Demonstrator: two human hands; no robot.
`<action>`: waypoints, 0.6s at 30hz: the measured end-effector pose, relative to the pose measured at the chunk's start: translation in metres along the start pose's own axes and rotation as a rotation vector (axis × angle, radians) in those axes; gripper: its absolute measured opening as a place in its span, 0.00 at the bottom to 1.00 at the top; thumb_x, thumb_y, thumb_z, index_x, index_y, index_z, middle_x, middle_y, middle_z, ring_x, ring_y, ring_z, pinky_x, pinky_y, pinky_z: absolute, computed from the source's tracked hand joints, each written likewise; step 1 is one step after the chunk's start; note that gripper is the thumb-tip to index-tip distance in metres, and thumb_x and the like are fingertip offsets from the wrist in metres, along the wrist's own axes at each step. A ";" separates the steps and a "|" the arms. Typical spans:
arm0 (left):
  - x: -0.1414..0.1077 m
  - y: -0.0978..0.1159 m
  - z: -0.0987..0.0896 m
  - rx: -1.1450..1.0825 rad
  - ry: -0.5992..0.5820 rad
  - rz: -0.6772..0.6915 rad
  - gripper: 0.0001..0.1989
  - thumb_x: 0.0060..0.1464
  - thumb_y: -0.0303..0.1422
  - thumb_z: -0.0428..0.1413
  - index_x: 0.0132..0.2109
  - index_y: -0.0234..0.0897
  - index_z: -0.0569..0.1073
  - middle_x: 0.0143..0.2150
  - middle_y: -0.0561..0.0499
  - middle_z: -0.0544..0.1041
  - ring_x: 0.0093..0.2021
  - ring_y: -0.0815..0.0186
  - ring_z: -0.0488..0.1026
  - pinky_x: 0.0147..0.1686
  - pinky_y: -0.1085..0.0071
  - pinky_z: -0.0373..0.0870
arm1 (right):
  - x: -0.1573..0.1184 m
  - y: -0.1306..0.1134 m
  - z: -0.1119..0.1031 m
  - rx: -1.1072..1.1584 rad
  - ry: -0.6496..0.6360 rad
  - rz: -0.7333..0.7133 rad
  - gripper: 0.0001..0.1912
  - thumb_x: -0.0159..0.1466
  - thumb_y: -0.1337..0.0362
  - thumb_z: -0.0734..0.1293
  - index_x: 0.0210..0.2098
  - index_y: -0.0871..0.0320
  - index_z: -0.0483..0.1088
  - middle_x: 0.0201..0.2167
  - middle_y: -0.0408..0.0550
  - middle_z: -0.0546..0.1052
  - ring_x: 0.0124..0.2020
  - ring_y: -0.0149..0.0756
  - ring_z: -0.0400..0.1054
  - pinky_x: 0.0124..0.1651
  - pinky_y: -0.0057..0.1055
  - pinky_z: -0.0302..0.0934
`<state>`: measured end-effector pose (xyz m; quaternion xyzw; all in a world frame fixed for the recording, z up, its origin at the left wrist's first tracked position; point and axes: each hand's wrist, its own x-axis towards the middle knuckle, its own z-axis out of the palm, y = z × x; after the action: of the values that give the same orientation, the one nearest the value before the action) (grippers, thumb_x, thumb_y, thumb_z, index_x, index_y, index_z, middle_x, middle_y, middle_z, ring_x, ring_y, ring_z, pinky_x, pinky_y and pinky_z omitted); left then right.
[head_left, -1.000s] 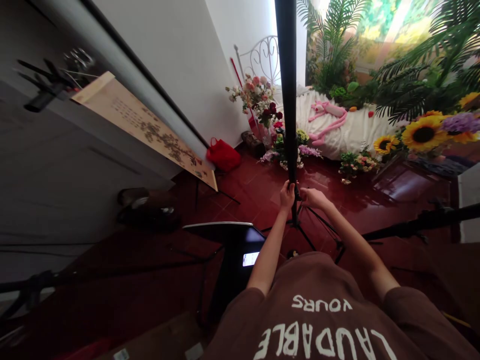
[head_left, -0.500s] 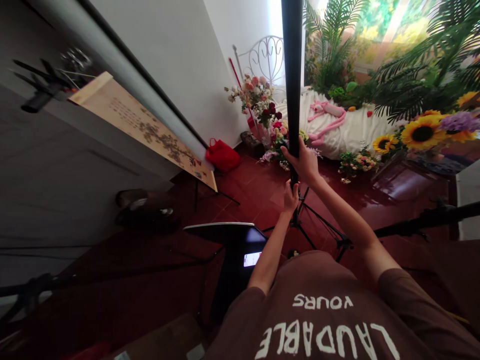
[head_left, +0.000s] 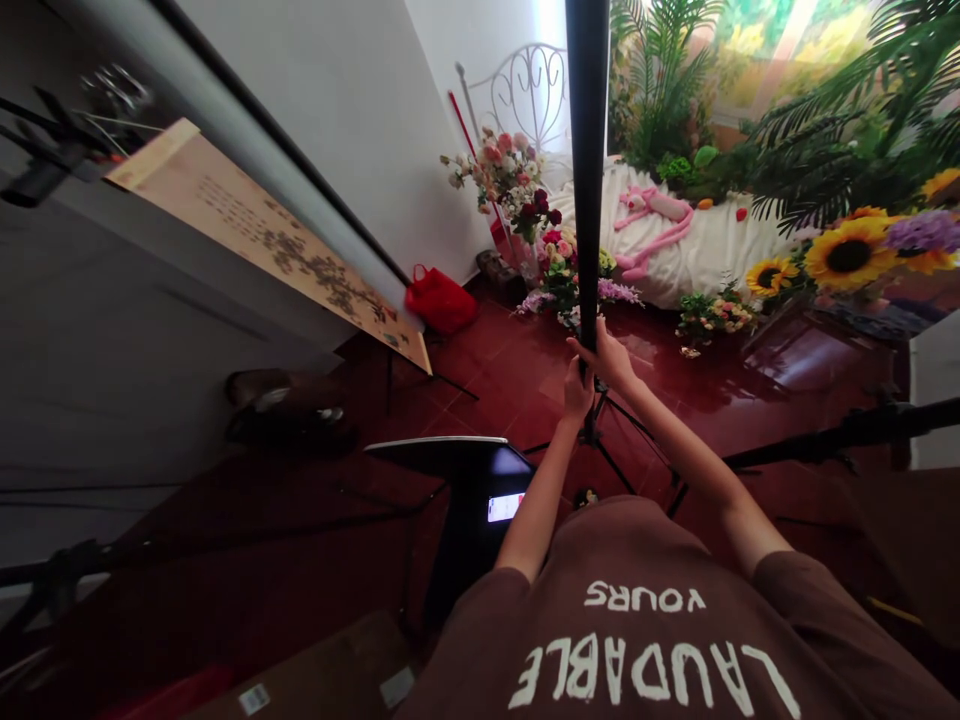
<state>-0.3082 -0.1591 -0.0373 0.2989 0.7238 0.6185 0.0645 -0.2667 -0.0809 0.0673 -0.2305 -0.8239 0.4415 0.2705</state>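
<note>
A tall black tripod stand (head_left: 589, 180) rises upright in front of me, its pole running out of the top of the view. Low on the pole, my left hand (head_left: 578, 392) is closed round it. Just above and to the right, my right hand (head_left: 613, 362) also grips the pole, its thumb lying across the front. Both hands nearly touch. Beneath them the stand's legs (head_left: 616, 468) spread over the red tiled floor (head_left: 495, 370). The fingers behind the pole are hidden.
To the left are a scroll painting (head_left: 285, 250), a red bag (head_left: 441, 300) and a dark panel with a lit phone (head_left: 505, 507). A white-draped bed (head_left: 660, 275) with a pink plush toy (head_left: 654, 215) and flowers stands ahead. A black bar (head_left: 862, 432) crosses at right.
My right hand has slid down the pole, closer to my left hand, which stays low on it. The view has shifted slightly, with the scroll painting farther left.
</note>
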 end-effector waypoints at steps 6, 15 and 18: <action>-0.003 0.002 -0.003 0.044 0.005 0.004 0.22 0.61 0.48 0.48 0.53 0.38 0.69 0.45 0.42 0.77 0.45 0.60 0.75 0.45 0.66 0.69 | -0.042 0.037 -0.027 0.035 -0.117 -0.088 0.17 0.62 0.52 0.65 0.45 0.52 0.61 0.38 0.49 0.76 0.37 0.37 0.73 0.35 0.30 0.66; -0.002 -0.003 0.003 0.077 0.025 -0.023 0.21 0.61 0.47 0.47 0.53 0.38 0.69 0.45 0.43 0.77 0.45 0.62 0.75 0.46 0.68 0.68 | -0.090 0.072 -0.009 -0.051 -0.081 0.047 0.18 0.59 0.48 0.65 0.36 0.53 0.56 0.28 0.43 0.71 0.27 0.35 0.69 0.30 0.30 0.62; -0.002 -0.004 0.002 0.040 0.000 -0.019 0.21 0.61 0.47 0.48 0.54 0.40 0.69 0.46 0.43 0.77 0.45 0.63 0.75 0.46 0.68 0.69 | -0.089 0.071 -0.002 0.009 -0.029 0.085 0.17 0.59 0.49 0.65 0.34 0.52 0.55 0.23 0.39 0.67 0.24 0.33 0.65 0.28 0.28 0.58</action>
<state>-0.3075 -0.1588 -0.0419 0.2934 0.7387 0.6034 0.0642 -0.1887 -0.0993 -0.0138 -0.2575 -0.8151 0.4597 0.2408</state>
